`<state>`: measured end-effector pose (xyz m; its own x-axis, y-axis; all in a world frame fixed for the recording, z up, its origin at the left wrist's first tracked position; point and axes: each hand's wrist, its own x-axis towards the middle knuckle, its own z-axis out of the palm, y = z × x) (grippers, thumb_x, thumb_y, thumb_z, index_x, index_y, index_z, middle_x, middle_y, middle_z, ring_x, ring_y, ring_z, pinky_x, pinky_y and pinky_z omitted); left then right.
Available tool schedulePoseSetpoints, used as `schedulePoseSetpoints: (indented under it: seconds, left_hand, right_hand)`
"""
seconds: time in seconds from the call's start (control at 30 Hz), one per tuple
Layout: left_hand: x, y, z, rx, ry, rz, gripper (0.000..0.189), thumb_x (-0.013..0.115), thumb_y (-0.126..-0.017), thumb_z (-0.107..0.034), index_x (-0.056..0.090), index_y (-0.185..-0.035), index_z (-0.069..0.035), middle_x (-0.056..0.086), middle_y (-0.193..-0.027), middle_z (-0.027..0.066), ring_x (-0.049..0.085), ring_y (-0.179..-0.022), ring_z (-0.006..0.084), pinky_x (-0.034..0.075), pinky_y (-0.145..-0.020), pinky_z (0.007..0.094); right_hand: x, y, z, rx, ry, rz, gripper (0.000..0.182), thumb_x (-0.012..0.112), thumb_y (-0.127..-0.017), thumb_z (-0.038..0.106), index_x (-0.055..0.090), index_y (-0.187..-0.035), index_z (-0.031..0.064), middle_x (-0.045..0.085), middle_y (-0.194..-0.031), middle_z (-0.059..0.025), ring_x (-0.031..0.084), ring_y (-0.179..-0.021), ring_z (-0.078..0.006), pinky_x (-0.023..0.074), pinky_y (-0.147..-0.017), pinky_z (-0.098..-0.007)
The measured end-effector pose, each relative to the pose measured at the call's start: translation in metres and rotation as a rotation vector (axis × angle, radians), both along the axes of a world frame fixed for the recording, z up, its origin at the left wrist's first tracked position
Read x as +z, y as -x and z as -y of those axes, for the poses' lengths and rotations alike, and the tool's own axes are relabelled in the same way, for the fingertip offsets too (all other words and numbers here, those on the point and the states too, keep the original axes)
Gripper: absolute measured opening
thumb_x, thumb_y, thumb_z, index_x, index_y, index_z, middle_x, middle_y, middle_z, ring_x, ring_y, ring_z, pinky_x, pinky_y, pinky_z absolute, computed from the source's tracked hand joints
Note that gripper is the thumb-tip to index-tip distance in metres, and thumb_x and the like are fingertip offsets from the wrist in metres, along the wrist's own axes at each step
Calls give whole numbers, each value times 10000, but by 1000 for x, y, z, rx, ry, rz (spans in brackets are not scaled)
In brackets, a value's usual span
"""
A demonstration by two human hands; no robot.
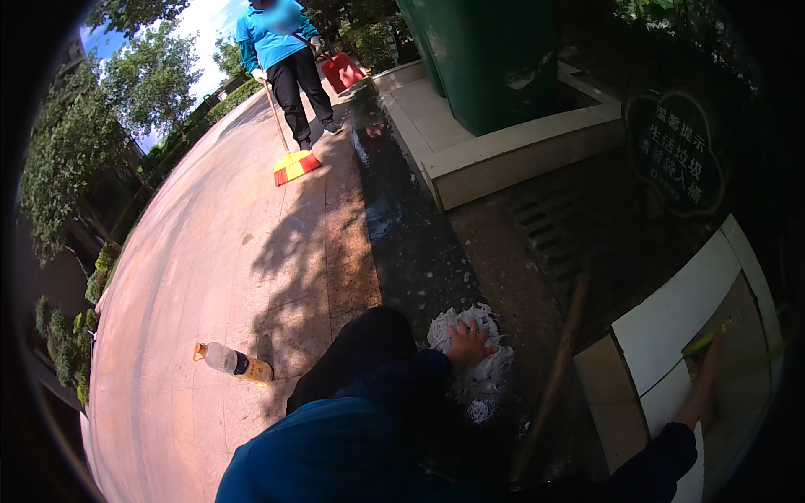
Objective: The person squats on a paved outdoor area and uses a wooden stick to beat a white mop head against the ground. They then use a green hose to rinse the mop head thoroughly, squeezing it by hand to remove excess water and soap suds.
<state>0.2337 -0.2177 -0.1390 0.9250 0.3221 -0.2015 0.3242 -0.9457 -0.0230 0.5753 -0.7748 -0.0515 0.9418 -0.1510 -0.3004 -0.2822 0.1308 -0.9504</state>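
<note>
My left hand point(468, 344) rests with spread fingers on a white string mop head point(481, 377), which lies on the wet dark paving strip. At the right, my right hand point(709, 352) is inside a light stone-edged recess point(682, 308), at a green object point(704, 342) whose kind I cannot tell. Shade and the bent wrist hide how its fingers close. A wooden pole point(563, 364) slants between my two arms. On the sunlit paving to my left stands a clear plastic bottle point(233, 363) with an orange cap and a label.
Ahead, a person point(277, 44) in a blue top holds a red-and-yellow broom point(297, 166) and a red dustpan point(343, 72). A green bin point(497, 63) stands within a raised stone border point(522, 144). A drain grate point(547, 232) and a dark sign with writing point(676, 154) are at the right.
</note>
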Motion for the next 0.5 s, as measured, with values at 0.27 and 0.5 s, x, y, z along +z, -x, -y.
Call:
schedulePoseSetpoints:
  seconds: [0.27, 0.5]
  left_hand:
    - [0, -6, 13, -28, -28, 89, 661, 382, -838, -637, 480, -1263, -139, 344, -1343, 258, 322, -1168, 511, 250, -815, 721]
    - [11, 4, 1, 25, 3, -46, 652, 375, -847, -626, 455, -1285, -150, 317, -1365, 260, 307, -1182, 506, 225, -838, 722]
  right_hand:
    - [-10, -1, 23, -48, 54, 22, 690, 471, -794, 664, 408, -1231, 133, 508, -1079, -90, 506, -947, -245, 491, -684, -434]
    - [-6, 14, -21, -46, 94, 74, 645, 452, -843, 612, 442, -1195, 72, 502, -1051, -97, 512, -927, -241, 496, -676, -413]
